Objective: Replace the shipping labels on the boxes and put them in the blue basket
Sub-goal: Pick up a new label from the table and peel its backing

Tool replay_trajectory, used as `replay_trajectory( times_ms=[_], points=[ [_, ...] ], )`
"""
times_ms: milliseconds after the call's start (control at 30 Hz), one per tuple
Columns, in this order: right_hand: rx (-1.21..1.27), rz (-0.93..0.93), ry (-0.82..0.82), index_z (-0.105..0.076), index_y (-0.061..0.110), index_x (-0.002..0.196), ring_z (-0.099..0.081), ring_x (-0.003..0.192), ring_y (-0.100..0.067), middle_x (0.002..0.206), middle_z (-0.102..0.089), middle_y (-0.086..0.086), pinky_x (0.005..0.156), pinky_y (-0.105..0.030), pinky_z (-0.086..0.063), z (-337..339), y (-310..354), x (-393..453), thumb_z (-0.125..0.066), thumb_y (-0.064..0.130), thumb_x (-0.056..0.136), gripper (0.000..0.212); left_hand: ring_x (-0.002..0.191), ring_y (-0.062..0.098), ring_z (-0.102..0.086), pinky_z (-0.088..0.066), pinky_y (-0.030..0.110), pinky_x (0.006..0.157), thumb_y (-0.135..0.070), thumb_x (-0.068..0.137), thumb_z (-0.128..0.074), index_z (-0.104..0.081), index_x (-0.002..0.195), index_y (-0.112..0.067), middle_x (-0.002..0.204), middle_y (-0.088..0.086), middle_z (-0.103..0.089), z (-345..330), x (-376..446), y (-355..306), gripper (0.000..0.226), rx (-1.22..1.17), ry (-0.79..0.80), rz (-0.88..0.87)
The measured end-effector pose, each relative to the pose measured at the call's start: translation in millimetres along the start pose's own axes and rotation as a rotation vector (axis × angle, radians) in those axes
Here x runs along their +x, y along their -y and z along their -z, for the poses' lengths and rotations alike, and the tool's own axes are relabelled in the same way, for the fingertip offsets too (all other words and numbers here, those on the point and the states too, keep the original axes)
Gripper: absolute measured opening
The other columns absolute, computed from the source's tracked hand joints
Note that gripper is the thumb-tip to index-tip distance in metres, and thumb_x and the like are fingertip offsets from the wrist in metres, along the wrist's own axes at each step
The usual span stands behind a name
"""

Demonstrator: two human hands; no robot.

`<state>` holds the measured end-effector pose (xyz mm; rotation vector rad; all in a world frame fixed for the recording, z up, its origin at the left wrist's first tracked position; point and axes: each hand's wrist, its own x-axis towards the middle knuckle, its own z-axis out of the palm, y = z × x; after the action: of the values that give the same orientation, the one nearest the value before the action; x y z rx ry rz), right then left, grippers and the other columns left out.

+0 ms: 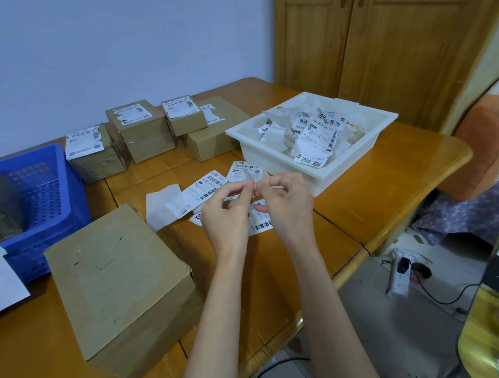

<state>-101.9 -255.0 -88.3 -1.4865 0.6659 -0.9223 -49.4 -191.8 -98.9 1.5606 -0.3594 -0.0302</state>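
Pinched between both sets of fingertips, a fresh label (248,175) hangs over the table (394,173): the left hand (229,209) nips one side, the right hand (286,198) the other, thumbs and forefingers meeting at its edge. It looks as if the backing is being picked apart from the sticker, so the peel is the step in hand. At eight o'clock from the hands sits the bare box (120,288), its top stripped and waiting. Next, by my reading, comes a clean peel, then a flat press onto that lid. More loose labels (208,187) lie at twelve o'clock, barcodes showing. The white tray (362,158) at one o'clock holds torn labels; one reads roughly "150-050-05-220". The blue basket (47,210) at nine o'clock already holds a labelled box. Four boxes (143,132) wait at eleven o'clock, old labels on.
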Motion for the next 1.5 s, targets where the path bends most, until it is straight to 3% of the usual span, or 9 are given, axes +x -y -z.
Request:
replay_trajectory(
  times_ms=[267, 400, 500, 567, 633, 867, 1033, 1333, 1500],
  points=[
    [-0.028, -0.015, 0.013, -0.069, 0.033, 0.072, -0.065, 0.095, -0.017, 0.101, -0.056, 0.004, 0.085, -0.046, -0.056, -2.1, -5.1, -0.7, -0.065, 0.018, 0.090, 0.024, 0.080, -0.008, -0.063, -0.050, 0.010, 0.067, -0.021, 0.089, -0.070, -0.073, 0.090, -0.027, 0.083, -0.019, -0.069, 1.1, -1.9, -1.7, 0.007, -0.005, 0.021, 0.001],
    [-0.024, -0.033, 0.009, -0.070, 0.033, 0.068, -0.064, 0.095, -0.018, 0.096, -0.057, 0.006, 0.087, -0.048, -0.055, -0.4, -3.1, -0.6, -0.067, 0.019, 0.089, 0.026, 0.083, 0.002, -0.067, -0.057, 0.023, 0.073, -0.023, 0.089, -0.070, -0.073, 0.089, -0.029, 0.083, -0.018, -0.070, 1.0, -0.2, -1.2, 0.006, 0.008, 0.030, -0.010],
    [0.013, -0.047, 0.029, -0.071, 0.025, 0.071, -0.060, 0.090, -0.011, 0.098, -0.059, 0.000, 0.086, -0.033, -0.053, 2.2, -0.6, -0.9, -0.066, 0.013, 0.089, 0.022, 0.080, 0.006, -0.068, -0.059, 0.029, 0.073, -0.020, 0.089, -0.069, -0.073, 0.086, -0.029, 0.079, -0.018, -0.070, 0.0, 0.2, -1.1, 0.010, 0.004, 0.028, -0.022],
    [0.015, -0.036, 0.035, -0.071, 0.017, 0.074, -0.057, 0.086, -0.006, 0.101, -0.061, -0.007, 0.077, -0.014, -0.046, 3.6, 1.2, -1.3, -0.065, 0.009, 0.089, 0.018, 0.075, 0.005, -0.068, -0.059, 0.028, 0.068, -0.017, 0.090, -0.068, -0.073, 0.087, -0.025, 0.076, -0.016, -0.070, -0.8, -1.0, -1.2, 0.010, -0.003, 0.024, -0.037],
    [0.001, -0.035, 0.033, -0.071, 0.014, 0.077, -0.056, 0.085, -0.004, 0.101, -0.060, -0.007, 0.071, -0.006, -0.041, 3.9, 1.5, -1.2, -0.064, 0.009, 0.090, 0.016, 0.070, 0.003, -0.067, -0.057, 0.023, 0.062, -0.014, 0.091, -0.067, -0.073, 0.087, -0.023, 0.070, -0.017, -0.069, -1.5, -2.2, -1.7, 0.011, -0.021, 0.023, -0.034],
    [0.012, -0.050, 0.015, -0.070, 0.021, 0.074, -0.062, 0.094, -0.019, 0.100, -0.059, -0.002, 0.085, -0.036, -0.054, -0.2, -3.5, 0.0, -0.064, 0.009, 0.090, 0.021, 0.070, -0.001, -0.067, -0.052, 0.014, 0.056, -0.014, 0.090, -0.068, -0.072, 0.086, -0.024, 0.067, -0.024, -0.068, -1.0, -3.3, -3.4, 0.012, -0.045, 0.037, -0.014],
    [0.016, -0.046, 0.033, -0.071, 0.016, 0.075, -0.063, 0.097, -0.024, 0.107, -0.059, -0.008, 0.087, -0.040, -0.055, 0.2, -3.4, -0.8, -0.064, 0.009, 0.090, 0.018, 0.068, 0.004, -0.069, -0.055, 0.018, 0.058, -0.014, 0.089, -0.070, -0.074, 0.088, -0.020, 0.070, -0.017, -0.069, -0.1, -3.3, -3.7, 0.008, -0.016, 0.030, -0.046],
    [0.004, -0.014, 0.012, -0.069, 0.026, 0.073, -0.064, 0.093, -0.018, 0.099, -0.057, 0.003, 0.088, -0.044, -0.055, 0.5, -1.0, -1.5, -0.067, 0.009, 0.088, 0.023, 0.062, 0.009, -0.069, -0.057, 0.024, 0.058, -0.008, 0.091, -0.066, -0.073, 0.087, -0.016, 0.071, -0.010, -0.070, -2.9, -3.3, -4.1, 0.012, -0.046, 0.019, -0.015],
    [-0.021, -0.005, -0.025, -0.070, 0.019, 0.074, -0.064, 0.086, -0.011, 0.094, -0.056, 0.008, 0.084, -0.043, -0.057, 0.6, 0.1, -2.0, -0.070, 0.012, 0.084, 0.012, 0.066, 0.011, -0.071, -0.061, 0.041, 0.069, -0.009, 0.090, -0.067, -0.074, 0.086, -0.019, 0.076, -0.007, -0.072, -2.7, -3.5, -2.6, 0.012, -0.035, 0.025, -0.022]
  ],
)
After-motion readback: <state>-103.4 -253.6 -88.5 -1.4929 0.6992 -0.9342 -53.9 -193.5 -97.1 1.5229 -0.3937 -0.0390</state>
